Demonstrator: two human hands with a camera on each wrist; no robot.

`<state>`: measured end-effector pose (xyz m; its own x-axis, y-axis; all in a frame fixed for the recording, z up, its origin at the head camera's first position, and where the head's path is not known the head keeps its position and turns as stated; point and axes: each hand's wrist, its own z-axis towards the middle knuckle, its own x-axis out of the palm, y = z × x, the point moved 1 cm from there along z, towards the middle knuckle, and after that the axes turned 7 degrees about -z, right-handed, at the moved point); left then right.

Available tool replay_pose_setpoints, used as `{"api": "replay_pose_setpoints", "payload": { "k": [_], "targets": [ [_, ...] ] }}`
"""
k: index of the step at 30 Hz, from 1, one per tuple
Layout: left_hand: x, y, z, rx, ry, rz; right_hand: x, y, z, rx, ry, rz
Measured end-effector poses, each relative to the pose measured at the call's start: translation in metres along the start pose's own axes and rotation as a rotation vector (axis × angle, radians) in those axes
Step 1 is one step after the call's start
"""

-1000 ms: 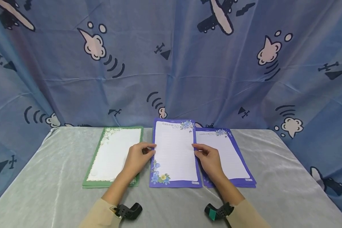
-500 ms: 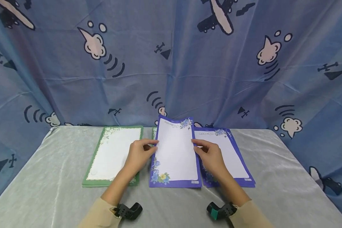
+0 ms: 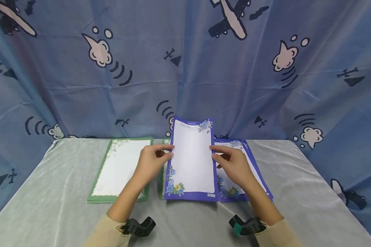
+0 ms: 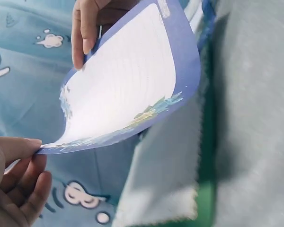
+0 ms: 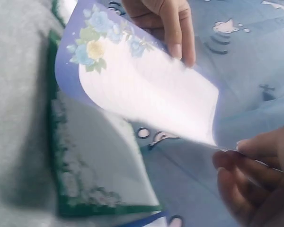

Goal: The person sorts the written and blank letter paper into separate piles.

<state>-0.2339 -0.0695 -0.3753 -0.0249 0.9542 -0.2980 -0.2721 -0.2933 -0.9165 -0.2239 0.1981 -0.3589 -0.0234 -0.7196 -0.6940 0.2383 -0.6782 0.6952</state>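
Observation:
A purple-bordered sheet of paper (image 3: 191, 157) with blue and yellow flowers is held up between both hands, bowed slightly. My left hand (image 3: 151, 163) pinches its left edge between thumb and fingers, and my right hand (image 3: 233, 164) pinches the right edge. Under the lifted sheet lies a green-bordered sheet (image 5: 99, 156), mostly hidden from the head view. To the right, partly behind my right hand, rests a stack of purple-bordered sheets (image 3: 259, 178). A stack of green-bordered sheets (image 3: 117, 168) lies at the left, partly behind my left forearm.
A pale grey cloth (image 3: 65, 178) covers the table. Behind it hangs a blue curtain (image 3: 148, 61) printed with planes and clouds. A black wrist device (image 3: 139, 227) sits on the left wrist, another wrist device (image 3: 247, 225) on the right.
Both hands have raised the purple-bordered sheet off the table; it bows more and its bottom edge is now lifted. Part of the green-bordered sheet beneath has come into view.

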Motion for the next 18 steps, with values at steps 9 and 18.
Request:
{"api": "replay_pose_setpoints", "payload": {
  "k": [9,18],
  "targets": [
    [0.009,-0.033,0.014,0.034,0.039,0.004,-0.024,0.005,-0.002,-0.012,-0.073,-0.034],
    [0.023,-0.061,0.018,0.062,0.003,-0.107,-0.054,0.008,-0.011,0.038,-0.123,-0.02]
  ]
}}
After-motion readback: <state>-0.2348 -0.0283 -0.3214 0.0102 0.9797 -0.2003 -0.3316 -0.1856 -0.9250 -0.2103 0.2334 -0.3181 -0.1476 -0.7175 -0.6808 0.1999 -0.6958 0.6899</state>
